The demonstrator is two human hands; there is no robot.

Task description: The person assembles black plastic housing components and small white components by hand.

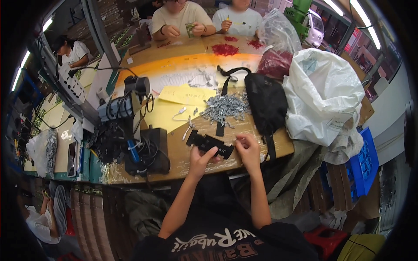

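Note:
My left hand point(201, 162) is closed around a dark, chunky black device point(208, 143) with a stepped, roughly cylindrical body, held tilted above the near edge of the table. Its exact kind does not show. Close by the device's right end is my right hand point(248, 151), thumb and fingertips drawn together; whatever they pinch, if anything, is too small to make out. Just beyond the device lies a heap of small grey parts point(223, 108) on the brown table point(183, 153). A white cable point(181, 114) with a plug rests left of that heap, on yellow paper point(162, 116).
A black bag point(266, 102) with straps lies right of the heap, beside a big white sack point(320, 98). Tangled cables and a black box point(160, 150) stand left. Across the table, two people work near red piles point(225, 49). A blue crate point(365, 160) stands far right.

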